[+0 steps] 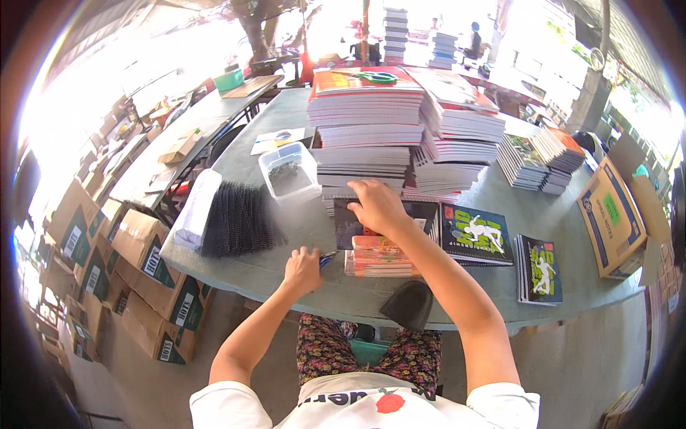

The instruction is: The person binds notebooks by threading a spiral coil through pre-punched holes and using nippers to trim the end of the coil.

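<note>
My left hand (pixel 304 270) is closed around a small blue-handled tool (pixel 326 260), which looks like pliers; its tip points toward the notebooks. A dark-covered notebook (pixel 351 227) lies in front of me, partly over a pile of orange-patterned booklets (pixel 379 257). My right hand (pixel 376 205) grips the notebook's upper edge, thumb on the cover and fingers beyond it. Beside my right forearm, a black spiral notebook with a white figure and green lettering (pixel 477 234) rests on others. Left of my left hand lies a bundle of black spiral coils (pixel 236 220).
Tall stacks of books (pixel 368 129) stand behind my hands, with green-handled scissors (pixel 379 77) on top. A clear plastic tub (pixel 289 171) sits left of them. Notebooks (pixel 539 272) and an open carton (pixel 613 214) are at right. A dark rounded object (pixel 409 304) lies at the table's front edge.
</note>
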Tool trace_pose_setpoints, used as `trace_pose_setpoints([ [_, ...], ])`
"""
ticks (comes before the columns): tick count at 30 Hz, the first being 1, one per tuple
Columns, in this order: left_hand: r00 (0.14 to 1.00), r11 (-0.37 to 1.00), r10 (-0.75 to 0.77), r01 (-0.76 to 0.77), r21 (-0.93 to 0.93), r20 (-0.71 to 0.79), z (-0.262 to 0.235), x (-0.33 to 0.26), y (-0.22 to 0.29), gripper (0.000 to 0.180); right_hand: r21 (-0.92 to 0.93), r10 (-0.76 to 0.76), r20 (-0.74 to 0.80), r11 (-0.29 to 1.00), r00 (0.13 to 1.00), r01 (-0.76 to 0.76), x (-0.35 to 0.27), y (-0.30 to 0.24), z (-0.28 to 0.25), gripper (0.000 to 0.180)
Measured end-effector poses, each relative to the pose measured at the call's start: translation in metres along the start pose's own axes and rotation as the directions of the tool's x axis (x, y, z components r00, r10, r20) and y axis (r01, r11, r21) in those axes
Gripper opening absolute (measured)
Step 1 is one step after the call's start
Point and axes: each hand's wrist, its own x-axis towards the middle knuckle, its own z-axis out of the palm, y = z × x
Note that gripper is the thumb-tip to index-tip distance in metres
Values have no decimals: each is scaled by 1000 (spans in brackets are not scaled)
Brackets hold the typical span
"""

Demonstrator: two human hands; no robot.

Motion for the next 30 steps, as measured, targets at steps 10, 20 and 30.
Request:
trace_pose_setpoints([
  [10, 992, 270, -70, 117, -956, 102, -98, -4, 23, 35, 621, -9, 353, 751, 936, -227, 31, 2, 8, 29],
  [20, 996, 763, -91, 57, -644, -19, -90, 6, 13, 39, 550, -50, 250, 829, 967, -99, 21, -11, 7, 22],
  [30, 928, 64, 159, 330, -942, 336, -103, 3, 21, 36, 329, 105, 135, 933, 985, -145, 12, -16, 7, 14],
])
